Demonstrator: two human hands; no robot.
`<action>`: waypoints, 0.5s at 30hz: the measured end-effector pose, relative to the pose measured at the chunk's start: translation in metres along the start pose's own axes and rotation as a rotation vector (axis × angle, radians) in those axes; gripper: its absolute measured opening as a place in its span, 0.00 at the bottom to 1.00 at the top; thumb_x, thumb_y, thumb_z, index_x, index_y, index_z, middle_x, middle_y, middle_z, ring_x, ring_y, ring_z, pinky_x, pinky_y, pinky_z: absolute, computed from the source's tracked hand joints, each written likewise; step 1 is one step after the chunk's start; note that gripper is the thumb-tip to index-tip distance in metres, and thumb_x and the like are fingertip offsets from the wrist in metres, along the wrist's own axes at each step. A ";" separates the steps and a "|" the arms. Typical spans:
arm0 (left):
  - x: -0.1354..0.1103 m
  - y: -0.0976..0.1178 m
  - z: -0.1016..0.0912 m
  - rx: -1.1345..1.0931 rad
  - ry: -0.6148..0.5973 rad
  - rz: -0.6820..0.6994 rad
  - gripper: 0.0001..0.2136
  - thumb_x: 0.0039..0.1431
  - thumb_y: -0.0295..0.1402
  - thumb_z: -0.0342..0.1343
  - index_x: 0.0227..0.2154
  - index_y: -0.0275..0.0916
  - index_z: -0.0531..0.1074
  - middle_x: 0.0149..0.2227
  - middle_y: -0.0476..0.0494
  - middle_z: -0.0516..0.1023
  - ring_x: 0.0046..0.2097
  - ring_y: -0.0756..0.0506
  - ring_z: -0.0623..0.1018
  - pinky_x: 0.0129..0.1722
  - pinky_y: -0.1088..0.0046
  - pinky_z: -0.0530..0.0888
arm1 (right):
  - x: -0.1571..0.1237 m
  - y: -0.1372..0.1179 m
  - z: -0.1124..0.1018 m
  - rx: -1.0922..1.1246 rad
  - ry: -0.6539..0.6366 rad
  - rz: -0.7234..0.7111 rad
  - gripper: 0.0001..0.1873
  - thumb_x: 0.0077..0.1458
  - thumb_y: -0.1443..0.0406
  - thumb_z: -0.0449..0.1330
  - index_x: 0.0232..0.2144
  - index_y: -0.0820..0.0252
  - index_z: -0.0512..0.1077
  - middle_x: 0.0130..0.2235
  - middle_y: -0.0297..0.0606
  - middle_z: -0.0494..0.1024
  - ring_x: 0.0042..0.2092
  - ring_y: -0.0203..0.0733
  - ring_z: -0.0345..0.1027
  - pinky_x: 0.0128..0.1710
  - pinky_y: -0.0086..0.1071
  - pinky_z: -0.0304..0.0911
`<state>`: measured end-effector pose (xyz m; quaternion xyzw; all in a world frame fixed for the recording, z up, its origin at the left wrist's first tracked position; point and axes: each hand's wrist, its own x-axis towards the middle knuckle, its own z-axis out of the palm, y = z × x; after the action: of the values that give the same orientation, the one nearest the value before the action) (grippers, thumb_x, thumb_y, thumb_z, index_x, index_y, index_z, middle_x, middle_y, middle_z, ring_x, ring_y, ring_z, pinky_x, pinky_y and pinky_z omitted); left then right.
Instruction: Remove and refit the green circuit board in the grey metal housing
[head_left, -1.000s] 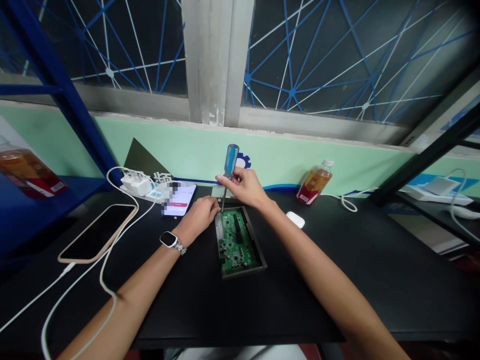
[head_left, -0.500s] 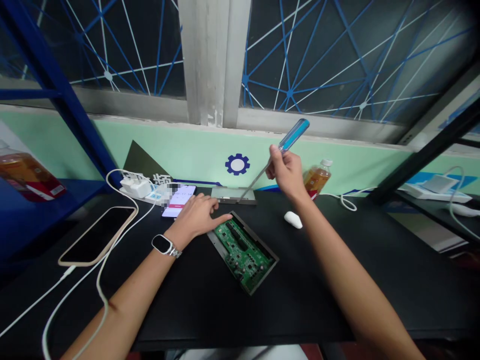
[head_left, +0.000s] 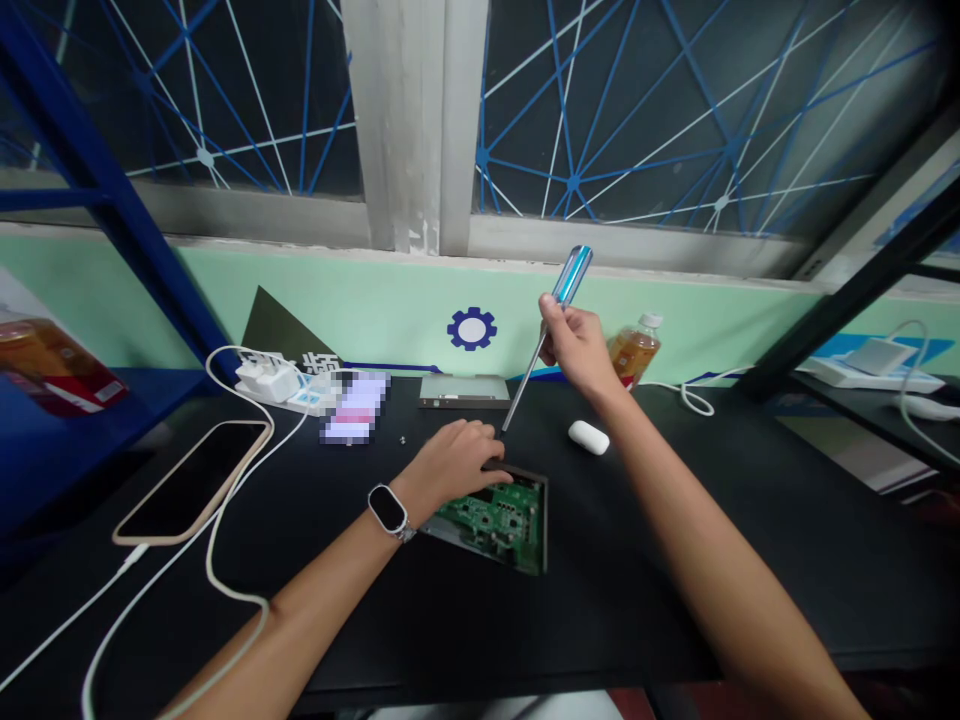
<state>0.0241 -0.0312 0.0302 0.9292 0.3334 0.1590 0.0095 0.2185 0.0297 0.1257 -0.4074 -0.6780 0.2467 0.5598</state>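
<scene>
My right hand [head_left: 576,345] is closed around a screwdriver [head_left: 574,275] with a blue, see-through handle. Its long metal shaft slants down, the tip close to the fingers of my left hand [head_left: 459,460]. That hand wears a watch and grips the far side of a green circuit board [head_left: 495,520] in a shallow metal frame, thumb reaching over the board. Part of the frame is hidden under the hand. Behind it, a flat metal plate [head_left: 465,390] lies near the wall. A tiny metal piece, perhaps a screw [head_left: 403,440], sits to the left.
A phone [head_left: 196,482] on a white cable lies at the left, near a power strip [head_left: 304,390] and a blurred lit screen [head_left: 355,408]. On the right are a white oval case [head_left: 589,437] and a drink bottle [head_left: 636,350]. Shelf posts stand at both sides.
My left hand has moved right and nearer, turning the board so its long side runs more sideways. The screwdriver is steeper, its tip shifted from the metal plate toward my left hand.
</scene>
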 end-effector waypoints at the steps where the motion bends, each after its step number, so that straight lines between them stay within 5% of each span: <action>1: -0.002 -0.003 -0.002 0.009 0.005 -0.039 0.15 0.58 0.46 0.61 0.37 0.38 0.78 0.34 0.41 0.78 0.37 0.40 0.78 0.35 0.67 0.65 | -0.001 0.001 0.001 0.003 -0.007 0.000 0.32 0.58 0.40 0.53 0.16 0.55 0.56 0.13 0.28 0.57 0.16 0.32 0.54 0.19 0.30 0.54; 10: -0.029 -0.027 -0.022 0.079 -0.053 -0.416 0.20 0.59 0.37 0.57 0.54 0.40 0.68 0.28 0.42 0.77 0.31 0.38 0.78 0.30 0.69 0.63 | -0.009 0.008 0.015 -0.044 -0.080 0.029 0.32 0.58 0.39 0.52 0.18 0.56 0.55 0.14 0.27 0.57 0.18 0.31 0.53 0.20 0.29 0.52; 15: -0.047 -0.063 -0.035 -0.104 -0.008 -0.446 0.11 0.64 0.41 0.51 0.41 0.43 0.74 0.28 0.45 0.77 0.29 0.43 0.75 0.28 0.70 0.62 | -0.017 0.013 0.030 -0.109 -0.148 0.017 0.31 0.59 0.39 0.51 0.19 0.56 0.56 0.15 0.28 0.59 0.19 0.32 0.54 0.21 0.29 0.52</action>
<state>-0.0598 -0.0147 0.0415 0.8314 0.5219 0.1662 0.0936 0.1939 0.0261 0.0980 -0.4235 -0.7266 0.2438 0.4830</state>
